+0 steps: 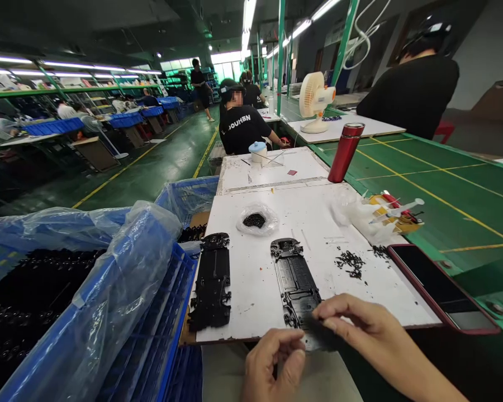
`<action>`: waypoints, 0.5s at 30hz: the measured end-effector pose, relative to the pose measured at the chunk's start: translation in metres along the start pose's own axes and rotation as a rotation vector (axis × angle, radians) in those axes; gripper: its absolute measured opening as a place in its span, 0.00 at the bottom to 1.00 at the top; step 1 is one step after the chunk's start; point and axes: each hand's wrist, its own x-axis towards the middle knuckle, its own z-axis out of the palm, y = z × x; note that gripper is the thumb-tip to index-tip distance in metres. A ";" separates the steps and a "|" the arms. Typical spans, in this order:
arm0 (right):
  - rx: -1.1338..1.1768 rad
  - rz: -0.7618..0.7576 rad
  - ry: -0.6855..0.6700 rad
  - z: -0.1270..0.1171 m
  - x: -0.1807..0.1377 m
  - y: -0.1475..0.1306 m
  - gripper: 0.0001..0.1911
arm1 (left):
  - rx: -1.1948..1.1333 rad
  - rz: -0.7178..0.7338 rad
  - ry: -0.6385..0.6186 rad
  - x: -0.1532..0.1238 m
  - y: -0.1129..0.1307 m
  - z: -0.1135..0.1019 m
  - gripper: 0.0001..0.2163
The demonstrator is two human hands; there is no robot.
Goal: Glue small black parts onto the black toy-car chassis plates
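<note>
A long black plastic chassis part (294, 279) lies on the white work board (251, 268), its near end at the board's front edge. My right hand (356, 321) pinches that near end with fingers closed. My left hand (274, 363) sits just below it, fingers curled in a pinch near the same end; what it holds is too small to see. A second black chassis part (212, 282) lies at the board's left edge. A loose pile of small black screws (351, 262) lies right of the held part.
Blue crates (109, 312) lined with plastic, filled with black parts, stand at the left. A bag of small black pieces (256, 220), a red flask (345, 152), a phone (438, 287), syringes on a yellow pad (396, 215) and a fan (314, 100) surround the board. Other people work ahead.
</note>
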 end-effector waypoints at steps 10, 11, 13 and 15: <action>0.072 -0.323 -0.040 0.038 -0.012 0.005 0.06 | -0.012 0.068 0.005 -0.005 -0.003 -0.004 0.15; 0.083 -0.320 -0.041 0.040 -0.013 0.005 0.06 | -0.012 0.076 0.006 -0.006 -0.005 -0.005 0.15; 0.114 -0.283 -0.049 0.043 -0.017 0.006 0.05 | 0.019 0.130 0.010 -0.007 -0.008 -0.007 0.13; 0.150 -0.209 -0.058 0.046 -0.022 0.007 0.03 | 0.102 0.240 0.019 -0.009 -0.008 -0.010 0.11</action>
